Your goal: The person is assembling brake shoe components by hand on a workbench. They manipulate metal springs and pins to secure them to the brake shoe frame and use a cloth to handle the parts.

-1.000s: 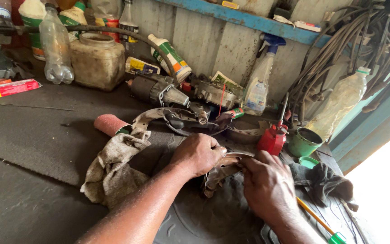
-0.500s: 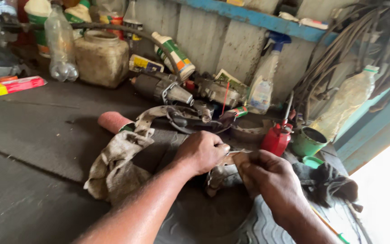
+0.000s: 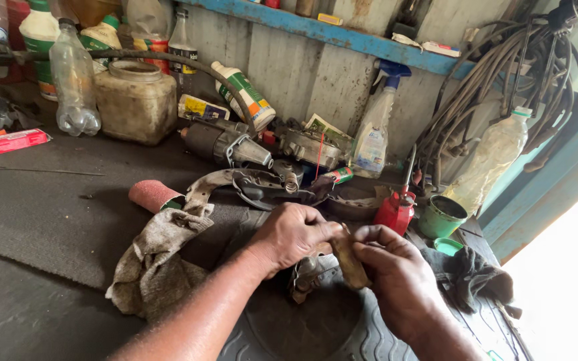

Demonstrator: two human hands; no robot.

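Note:
Both my hands meet over a black rubber mat (image 3: pixel 316 334) near the bench's front edge. My left hand (image 3: pixel 289 234) and my right hand (image 3: pixel 393 267) together grip a small, curved, rusty brown metal piece (image 3: pixel 349 262), held tilted between the fingers. Under it a dirty metal part (image 3: pixel 304 275) rests on the mat, partly hidden by my hands. A grimy grey rag (image 3: pixel 158 261) lies just left of my left forearm.
Behind my hands lie curved brake shoes (image 3: pixel 249 182), a red oil can (image 3: pixel 396 210), a green cup (image 3: pixel 441 216) and a roll of red sandpaper (image 3: pixel 154 195). Bottles, a spray bottle (image 3: pixel 373 137) and a dirty jar (image 3: pixel 135 100) line the back wall. Hoses (image 3: pixel 503 80) hang at right.
My hands have lifted the rusty piece off the mat and turned it more upright between the fingers. The camera has moved closer and a little to the right.

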